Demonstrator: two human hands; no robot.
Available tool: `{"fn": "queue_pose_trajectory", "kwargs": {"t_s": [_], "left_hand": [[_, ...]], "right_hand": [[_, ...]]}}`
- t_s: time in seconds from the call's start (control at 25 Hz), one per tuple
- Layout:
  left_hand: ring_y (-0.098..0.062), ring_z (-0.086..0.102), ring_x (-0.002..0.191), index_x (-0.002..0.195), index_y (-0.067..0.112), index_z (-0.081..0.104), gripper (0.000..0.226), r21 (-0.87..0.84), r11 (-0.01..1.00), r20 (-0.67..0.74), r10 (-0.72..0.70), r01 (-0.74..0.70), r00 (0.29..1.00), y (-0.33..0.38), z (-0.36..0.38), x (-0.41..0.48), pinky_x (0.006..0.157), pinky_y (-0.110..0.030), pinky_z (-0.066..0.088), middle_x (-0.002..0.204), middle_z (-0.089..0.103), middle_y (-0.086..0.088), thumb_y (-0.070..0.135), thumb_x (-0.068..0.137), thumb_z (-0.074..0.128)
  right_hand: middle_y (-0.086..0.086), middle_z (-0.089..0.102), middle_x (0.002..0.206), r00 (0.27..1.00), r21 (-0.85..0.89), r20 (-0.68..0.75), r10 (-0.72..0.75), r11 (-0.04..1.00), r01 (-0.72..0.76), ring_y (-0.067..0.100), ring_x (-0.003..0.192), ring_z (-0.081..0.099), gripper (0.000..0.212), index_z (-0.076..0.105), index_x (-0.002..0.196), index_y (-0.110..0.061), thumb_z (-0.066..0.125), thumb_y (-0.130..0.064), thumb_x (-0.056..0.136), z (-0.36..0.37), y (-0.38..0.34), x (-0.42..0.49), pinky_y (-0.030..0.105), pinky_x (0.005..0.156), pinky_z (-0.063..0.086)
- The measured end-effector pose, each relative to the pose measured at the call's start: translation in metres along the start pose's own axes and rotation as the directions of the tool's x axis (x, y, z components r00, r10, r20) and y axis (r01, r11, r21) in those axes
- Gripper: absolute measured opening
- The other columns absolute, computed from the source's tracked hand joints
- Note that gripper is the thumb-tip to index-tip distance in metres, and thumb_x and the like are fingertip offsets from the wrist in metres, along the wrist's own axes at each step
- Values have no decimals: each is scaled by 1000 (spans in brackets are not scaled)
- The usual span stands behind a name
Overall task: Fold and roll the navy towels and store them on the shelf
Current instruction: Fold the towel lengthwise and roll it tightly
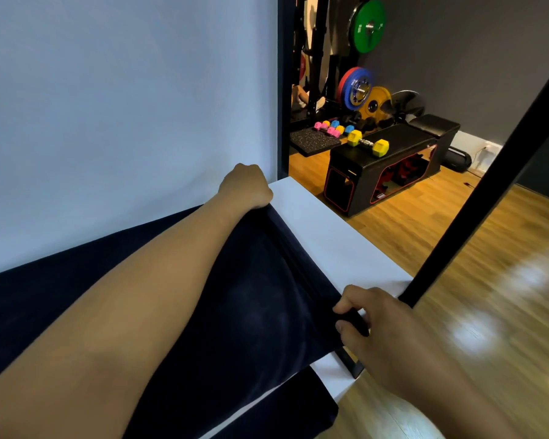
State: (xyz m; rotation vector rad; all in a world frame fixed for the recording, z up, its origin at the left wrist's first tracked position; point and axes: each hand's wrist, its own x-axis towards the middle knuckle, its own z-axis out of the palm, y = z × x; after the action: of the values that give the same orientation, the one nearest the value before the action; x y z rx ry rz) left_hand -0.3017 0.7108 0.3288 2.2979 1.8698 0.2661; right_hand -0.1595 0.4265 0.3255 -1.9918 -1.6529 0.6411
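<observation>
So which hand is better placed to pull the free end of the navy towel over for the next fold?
Probably the right hand: it pinches the near corner of the navy towel at the white surface's open edge. The left hand grips the far corner by the wall, its arm stretched across the cloth.

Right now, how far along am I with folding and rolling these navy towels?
Early. Done: a navy towel is spread on the white shelf surface. In hand: your left hand grips its far corner and your right hand pinches the near corner, so you look to be squaring or starting a fold. Left: no rolled towel is visible, and more navy fabric hangs below the shelf edge.
</observation>
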Motion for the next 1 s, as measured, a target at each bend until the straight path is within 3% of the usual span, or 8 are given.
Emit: {"fn": "queue_pose_trajectory", "kwargs": {"t_s": [0.2, 0.28, 0.4, 0.48, 0.64, 0.72, 0.88, 1.0], "left_hand": [[-23, 48, 85, 72, 12, 42, 39, -45, 996, -27, -76, 74, 997, -6, 2, 12, 58, -29, 35, 99, 51, -10, 28, 79, 77], [-24, 51, 81, 74, 11, 44, 37, -50, 994, -34, -102, 100, 994, -9, 3, 11, 55, -28, 36, 103, 56, -11, 26, 78, 77], [-21, 52, 66, 68, 12, 39, 30, -39, 993, -33, -115, 114, 993, -16, 1, 10, 46, -26, 30, 112, 58, -16, 8, 82, 65], [-20, 51, 68, 72, 9, 38, 23, 39, 997, -22, -70, 71, 997, -13, 0, 6, 52, -27, 36, 115, 54, -17, 0, 86, 54], [-31, 59, 99, 88, 9, 42, 16, 190, 980, 15, 55, -57, 998, 9, -4, -3, 71, -32, 44, 106, 49, -13, -4, 85, 51], [-29, 57, 100, 91, 10, 45, 15, 243, 968, 39, 51, -59, 998, 22, -6, -4, 73, -32, 45, 96, 45, -8, 1, 84, 53], [-25, 54, 87, 90, 10, 51, 14, 252, 967, 108, 4, -32, 994, 41, 2, -6, 69, -31, 45, 87, 46, -5, 4, 79, 57], [-27, 58, 103, 83, 10, 51, 20, 229, 973, 120, -56, 27, 991, 38, -2, -1, 71, -31, 45, 102, 57, -9, 8, 77, 70]], "right_hand": [[-13, 46, 90, 987, -41, -143, -77, 997, 72, 8, 64, 53, 20, 51, 88, -35, 62, -19, 86, 25, -1, -5, 16, 51, 41], [-11, 48, 88, 975, -98, -162, -150, 986, 136, 8, 66, 51, 29, 54, 85, -31, 67, -7, 76, 35, -2, -6, 10, 47, 31], [-9, 51, 93, 938, -107, -262, -229, 972, 208, 14, 78, 51, 49, 56, 105, -31, 70, -1, 69, 47, -3, -9, 17, 59, 39], [-15, 47, 97, 948, 12, -297, -115, 992, 124, 9, 86, 49, 52, 51, 123, -33, 66, -10, 79, 46, -3, -9, 17, 70, 38], [-11, 58, 82, 966, 211, -236, 109, 976, -59, 5, 75, 56, 10, 64, 88, -31, 69, -29, 80, 35, 8, -6, 14, 59, 38], [-9, 59, 80, 967, 183, -226, 116, 980, -75, 8, 75, 57, 8, 64, 85, -30, 69, -32, 79, 35, 9, -6, 18, 61, 39], [-6, 54, 79, 934, -119, -337, -117, 990, 81, 17, 68, 55, 22, 66, 84, -19, 79, -17, 66, 48, -1, -12, 24, 51, 43], [1, 54, 76, 868, -224, -399, -296, 949, 221, 21, 64, 55, 32, 68, 77, -13, 85, -3, 51, 53, 1, -12, 22, 45, 40]]}}
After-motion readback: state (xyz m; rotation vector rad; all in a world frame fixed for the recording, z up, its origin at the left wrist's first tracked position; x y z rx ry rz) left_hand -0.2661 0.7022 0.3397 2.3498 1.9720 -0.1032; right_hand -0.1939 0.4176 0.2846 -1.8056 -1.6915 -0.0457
